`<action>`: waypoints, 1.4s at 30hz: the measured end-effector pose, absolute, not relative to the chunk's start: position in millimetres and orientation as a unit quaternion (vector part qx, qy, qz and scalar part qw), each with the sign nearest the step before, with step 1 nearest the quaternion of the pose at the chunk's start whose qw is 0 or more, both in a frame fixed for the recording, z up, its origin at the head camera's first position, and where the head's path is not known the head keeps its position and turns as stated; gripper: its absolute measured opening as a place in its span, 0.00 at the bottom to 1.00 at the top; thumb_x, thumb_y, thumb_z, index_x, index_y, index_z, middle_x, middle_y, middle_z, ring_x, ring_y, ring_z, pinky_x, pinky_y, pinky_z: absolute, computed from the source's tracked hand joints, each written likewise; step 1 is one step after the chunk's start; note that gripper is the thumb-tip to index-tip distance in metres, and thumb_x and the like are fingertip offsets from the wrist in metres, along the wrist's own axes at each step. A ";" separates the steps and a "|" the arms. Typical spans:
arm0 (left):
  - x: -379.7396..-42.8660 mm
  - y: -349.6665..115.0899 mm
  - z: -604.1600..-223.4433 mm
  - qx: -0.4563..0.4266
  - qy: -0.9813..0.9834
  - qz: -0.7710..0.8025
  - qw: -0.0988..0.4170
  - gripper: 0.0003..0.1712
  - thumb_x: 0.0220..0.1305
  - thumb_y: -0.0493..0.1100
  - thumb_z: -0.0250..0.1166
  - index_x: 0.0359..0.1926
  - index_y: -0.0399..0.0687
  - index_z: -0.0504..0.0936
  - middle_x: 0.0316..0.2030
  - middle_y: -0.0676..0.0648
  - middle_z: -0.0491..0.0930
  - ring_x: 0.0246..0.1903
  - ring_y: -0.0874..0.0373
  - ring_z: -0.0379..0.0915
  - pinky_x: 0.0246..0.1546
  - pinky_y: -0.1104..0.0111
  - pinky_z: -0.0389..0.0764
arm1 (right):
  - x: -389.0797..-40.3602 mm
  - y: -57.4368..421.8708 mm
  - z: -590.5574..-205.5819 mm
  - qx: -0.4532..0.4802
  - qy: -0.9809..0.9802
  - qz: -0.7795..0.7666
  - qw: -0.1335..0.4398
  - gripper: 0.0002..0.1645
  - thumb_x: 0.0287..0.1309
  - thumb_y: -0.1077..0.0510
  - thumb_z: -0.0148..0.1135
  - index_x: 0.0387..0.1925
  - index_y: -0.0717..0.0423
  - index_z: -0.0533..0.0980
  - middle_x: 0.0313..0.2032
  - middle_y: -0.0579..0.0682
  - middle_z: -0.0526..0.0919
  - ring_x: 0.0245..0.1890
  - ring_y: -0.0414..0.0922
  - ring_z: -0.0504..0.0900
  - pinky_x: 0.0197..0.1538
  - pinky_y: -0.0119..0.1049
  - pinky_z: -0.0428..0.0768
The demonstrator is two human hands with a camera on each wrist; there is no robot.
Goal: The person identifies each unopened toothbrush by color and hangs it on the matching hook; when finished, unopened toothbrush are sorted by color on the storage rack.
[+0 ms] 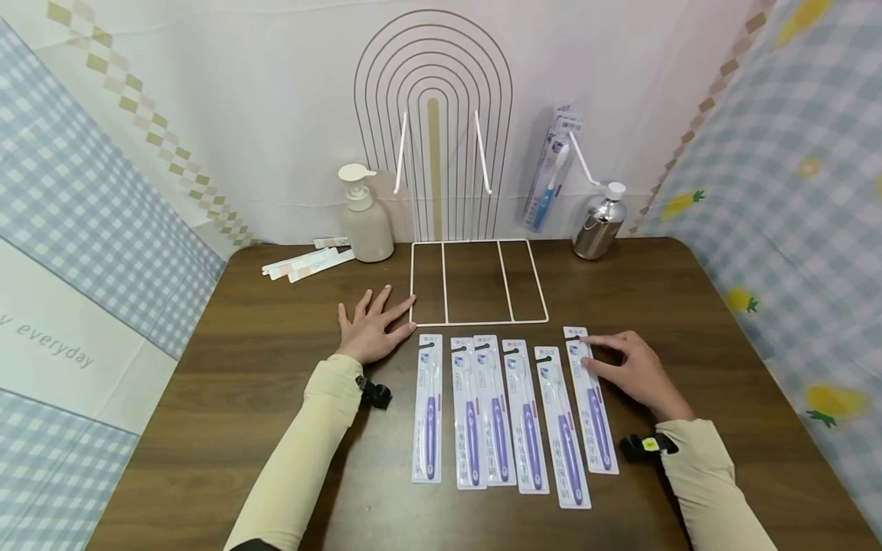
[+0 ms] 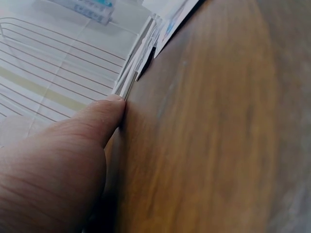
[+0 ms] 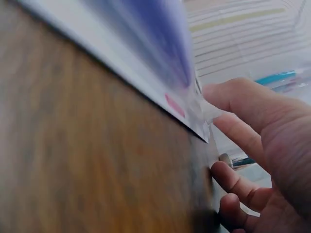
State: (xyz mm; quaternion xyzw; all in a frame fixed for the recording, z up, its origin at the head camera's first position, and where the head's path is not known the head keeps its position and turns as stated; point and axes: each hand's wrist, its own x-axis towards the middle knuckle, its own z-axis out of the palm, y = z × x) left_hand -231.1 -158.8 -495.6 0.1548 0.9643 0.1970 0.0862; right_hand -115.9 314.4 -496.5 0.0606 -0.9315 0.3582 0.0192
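Observation:
Several packaged toothbrushes with purple handles lie in a row on the brown table (image 1: 386, 505). My right hand (image 1: 637, 371) is at the rightmost toothbrush pack (image 1: 598, 417), its thumb and index fingertips touching the upper right edge. In the right wrist view this pack (image 3: 141, 63) looms close, and the other fingers hang loosely curled. My left hand (image 1: 368, 333) rests flat with spread fingers, left of the row. Its index fingertip and thumb touch the front left corner of a white wire rack (image 1: 446, 287). In the left wrist view the thumb (image 2: 99, 114) meets the wire.
White prongs (image 1: 480, 149) of the rack rise at the back. Toothbrush packs with a blue-handled brush (image 1: 547, 187) hang on the right prong. A pump bottle (image 1: 370, 229) and flat white strips (image 1: 310, 262) are back left; a silver bottle (image 1: 598, 226) is back right. Curtains surround the table.

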 end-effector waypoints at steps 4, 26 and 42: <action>-231.1 -158.9 -494.7 0.155 0.964 0.198 0.087 0.37 0.77 0.72 0.52 0.82 0.81 0.58 0.85 0.50 0.42 0.83 0.40 0.30 0.70 0.30 0.20 | -116.0 312.5 -495.8 0.060 -0.928 0.365 0.043 0.25 0.67 0.50 0.74 0.62 0.52 0.85 0.53 0.59 0.80 0.34 0.46 0.73 0.37 0.40 0.74; -232.5 -159.3 -497.7 0.160 0.963 0.200 0.080 0.36 0.77 0.72 0.51 0.82 0.80 0.59 0.85 0.50 0.42 0.83 0.39 0.31 0.70 0.29 0.19 | -164.2 246.4 -358.4 0.240 -0.870 0.323 0.286 0.30 0.54 0.65 0.82 0.59 0.44 0.87 0.34 0.40 0.83 0.16 0.33 0.62 0.22 0.27 0.62; -231.4 -158.3 -498.0 0.157 0.964 0.200 0.077 0.37 0.77 0.72 0.51 0.82 0.80 0.59 0.85 0.50 0.43 0.83 0.39 0.31 0.70 0.29 0.20 | -194.2 185.6 -315.4 0.282 -0.812 0.377 0.344 0.29 0.56 0.65 0.80 0.60 0.48 0.86 0.38 0.51 0.88 0.18 0.38 0.64 0.25 0.28 0.63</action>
